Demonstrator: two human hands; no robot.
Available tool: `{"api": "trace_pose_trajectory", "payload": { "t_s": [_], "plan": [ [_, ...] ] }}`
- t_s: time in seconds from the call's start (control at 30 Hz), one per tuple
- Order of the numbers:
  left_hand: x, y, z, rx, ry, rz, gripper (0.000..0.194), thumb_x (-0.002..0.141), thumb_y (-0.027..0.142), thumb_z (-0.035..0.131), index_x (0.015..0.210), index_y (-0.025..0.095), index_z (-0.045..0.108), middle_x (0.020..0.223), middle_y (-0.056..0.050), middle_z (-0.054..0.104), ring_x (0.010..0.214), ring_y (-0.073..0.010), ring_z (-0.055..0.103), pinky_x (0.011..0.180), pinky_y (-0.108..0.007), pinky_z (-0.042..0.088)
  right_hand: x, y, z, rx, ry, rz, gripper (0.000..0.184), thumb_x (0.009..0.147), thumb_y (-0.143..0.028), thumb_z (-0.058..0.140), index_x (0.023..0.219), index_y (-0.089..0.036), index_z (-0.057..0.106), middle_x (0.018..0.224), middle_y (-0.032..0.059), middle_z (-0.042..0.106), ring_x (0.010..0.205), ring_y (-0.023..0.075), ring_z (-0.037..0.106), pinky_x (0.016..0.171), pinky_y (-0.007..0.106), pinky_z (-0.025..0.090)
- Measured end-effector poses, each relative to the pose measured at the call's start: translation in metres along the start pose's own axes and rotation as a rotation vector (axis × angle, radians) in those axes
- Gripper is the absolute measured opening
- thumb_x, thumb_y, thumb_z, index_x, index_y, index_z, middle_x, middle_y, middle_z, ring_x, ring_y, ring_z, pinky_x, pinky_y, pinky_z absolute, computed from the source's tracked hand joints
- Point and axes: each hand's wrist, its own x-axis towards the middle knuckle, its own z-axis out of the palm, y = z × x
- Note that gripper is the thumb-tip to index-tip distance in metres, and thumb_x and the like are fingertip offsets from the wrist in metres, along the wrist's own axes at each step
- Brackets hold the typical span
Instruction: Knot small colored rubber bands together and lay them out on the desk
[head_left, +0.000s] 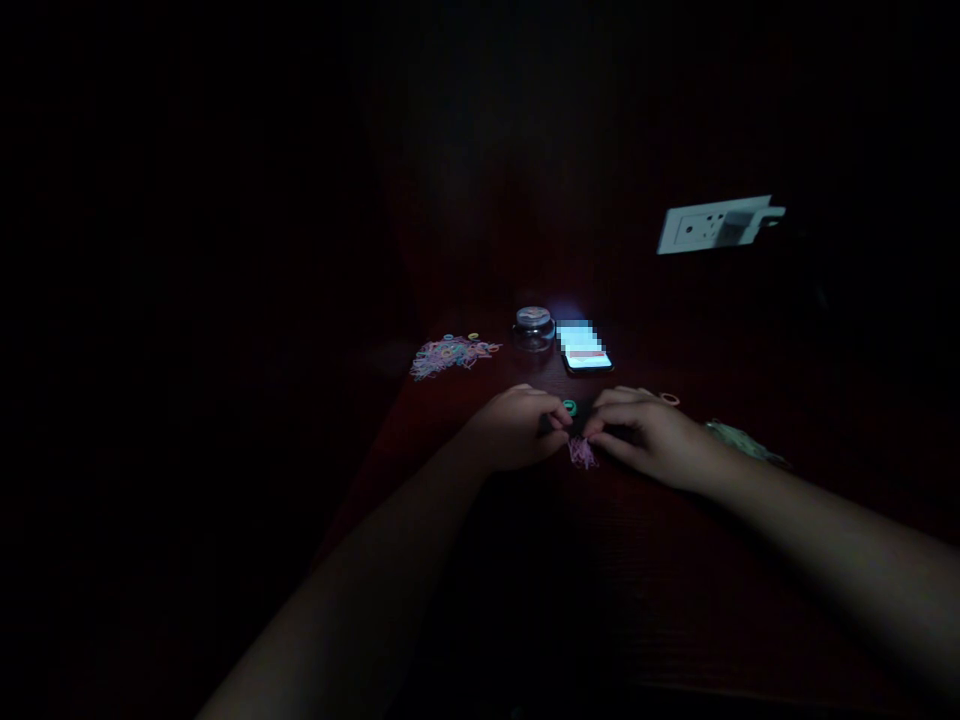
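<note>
A small pile of pink rubber bands [583, 454] lies on the dark reddish table between my two hands. My left hand [523, 425] comes in from the left, its thumb and fingertips drawn together at the pile's left edge; what they grip is too dark to make out. From the other side, my right hand [651, 437] pinches at the top of the pink bands. Just beyond the fingertips sits a green band [570, 408]. Past my right wrist is a heap of pale greenish bands [742, 440], partly hidden by the forearm.
A mixed heap of coloured bands [452, 356] lies at the table's far left. Beside it stand a round clear container [533, 330] and a lit phone [585, 346]. A peach-coloured band [670, 399] is behind my right hand. A socket plate [709, 225] is on the wall.
</note>
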Motion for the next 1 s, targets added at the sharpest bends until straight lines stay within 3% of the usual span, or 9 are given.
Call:
{"api": "trace_pose_trajectory", "payload": {
  "t_s": [0.3, 0.6, 1.0],
  "plan": [
    [-0.0002, -0.0005, 0.0015, -0.001, -0.026, 0.041, 0.021, 0.076, 0.029, 0.070, 0.096, 0.021, 0.068, 0.095, -0.001, 0.072, 0.090, -0.0184, 0.063, 0.087, -0.035, 0.046, 0.0016, 0.0006, 0.0022, -0.060, 0.013, 0.042, 0.017, 0.088, -0.019, 0.055, 0.097, -0.022, 0.069, 0.095, 0.0051, 0.068, 0.092, 0.0207, 0.060, 0.083, 0.037, 0.041],
    [-0.0023, -0.0028, 0.0011, 0.007, -0.044, 0.035, 0.028, 0.075, 0.035, 0.073, 0.099, 0.022, 0.068, 0.095, -0.002, 0.072, 0.090, -0.0189, 0.063, 0.085, -0.034, 0.045, -0.0023, -0.0024, -0.0034, -0.074, -0.063, 0.085, 0.012, 0.085, -0.024, 0.060, 0.083, -0.023, 0.071, 0.085, 0.0028, 0.067, 0.086, 0.0200, 0.060, 0.077, 0.036, 0.038],
    [-0.0017, -0.0026, 0.0024, 0.026, -0.073, 0.031, 0.030, 0.074, 0.042, 0.073, 0.096, 0.024, 0.068, 0.095, -0.001, 0.071, 0.091, -0.0192, 0.063, 0.086, -0.036, 0.045, -0.0014, -0.0013, -0.0008, -0.070, -0.088, 0.049, 0.013, 0.082, -0.022, 0.061, 0.089, -0.023, 0.072, 0.081, 0.0023, 0.065, 0.081, 0.0187, 0.059, 0.076, 0.034, 0.038]
  ]
}}
